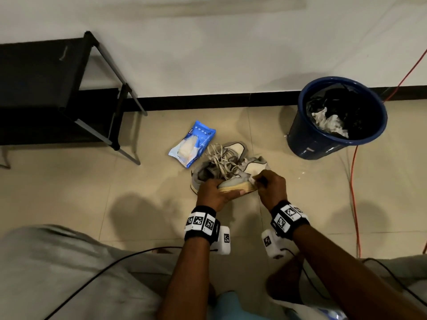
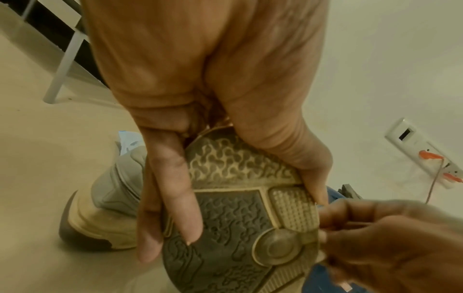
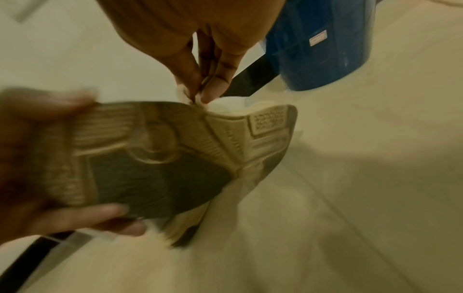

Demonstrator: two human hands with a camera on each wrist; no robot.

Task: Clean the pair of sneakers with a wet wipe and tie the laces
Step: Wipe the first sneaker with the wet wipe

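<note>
A grey-and-white sneaker (image 1: 238,177) with loose laces is tipped on its side, its patterned sole (image 2: 238,218) facing me. My left hand (image 1: 221,190) grips it across the sole, thumb on one edge and fingers (image 2: 172,194) on the other. My right hand (image 1: 260,181) pinches a small white wet wipe (image 1: 252,180) against the sole's far edge; the same wipe (image 3: 198,98) shows at the fingertips in the right wrist view. The second sneaker (image 1: 235,148) lies on the floor just behind; its heel (image 2: 107,208) appears in the left wrist view.
A blue wipe pack (image 1: 193,144) lies open on the tiles left of the shoes. A blue bucket (image 1: 342,139) with used wipes stands at the right by the wall. A black rack (image 1: 46,88) is at the left. An orange cable (image 1: 353,192) runs along the right.
</note>
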